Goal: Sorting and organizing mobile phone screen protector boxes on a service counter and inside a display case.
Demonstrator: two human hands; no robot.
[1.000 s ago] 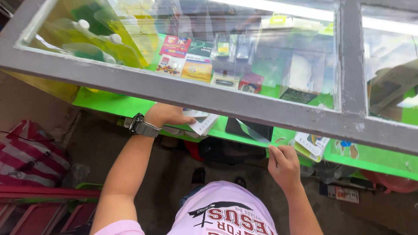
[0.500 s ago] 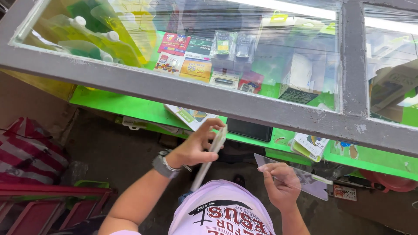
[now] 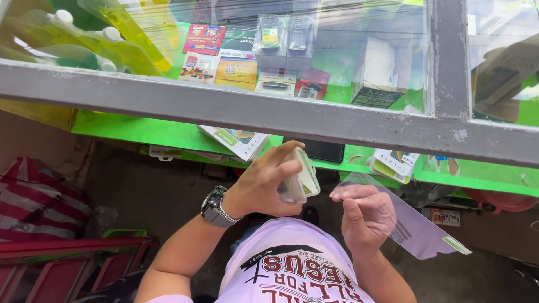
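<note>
My left hand (image 3: pixel 264 185), with a wristwatch (image 3: pixel 215 206) on the wrist, grips a small white and green packet (image 3: pixel 300 178) edge-on, just below the green shelf (image 3: pixel 140 132). My right hand (image 3: pixel 365 213) pinches the upper edge of a clear plastic film sheet (image 3: pixel 418 224) that hangs down to the right. The two hands are close together over my lap, nearly touching. A glass display counter with a grey metal frame (image 3: pixel 281 115) stands right in front of me.
On the green shelf lie a flat white box (image 3: pixel 236 140), a dark phone (image 3: pixel 320 150) and a small stack of packets (image 3: pixel 393 164). Inside the glass case are small cards and packaged items (image 3: pixel 236 70). A red striped bag (image 3: pixel 39 196) sits on the floor at left.
My left hand drew back from the shelf holding the packet and turned it up. My right hand pulled the clear film off the shelf and brought it closer to my left hand.
</note>
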